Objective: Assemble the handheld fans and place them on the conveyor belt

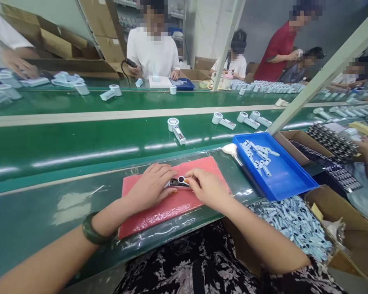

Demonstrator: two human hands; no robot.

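A pink foam pad (150, 214) lies before me, with a small handheld fan (175, 184) on it. The fan's handle shows dark inner parts. My left hand (149, 185) is closed around one end of the fan and hides most of it. Between its thumb and fingers, my right hand (210, 190) pinches a small pale plastic cover (181, 179) with a dark round opening, held over the exposed handle. Whether the cover touches the handle I cannot tell. Right of the pad, a blue tray (282, 181) contains several similar pale covers (260, 157).
Beyond the bench, a green conveyor belt (79, 141) carries a white fan (178, 132) and others. A brush (231, 151) lies against the tray. Below it, many pale covers (294, 222) fill a heap beside a cardboard box (349, 241). Co-workers sit across the belt; a metal post (325, 69) slants at right.
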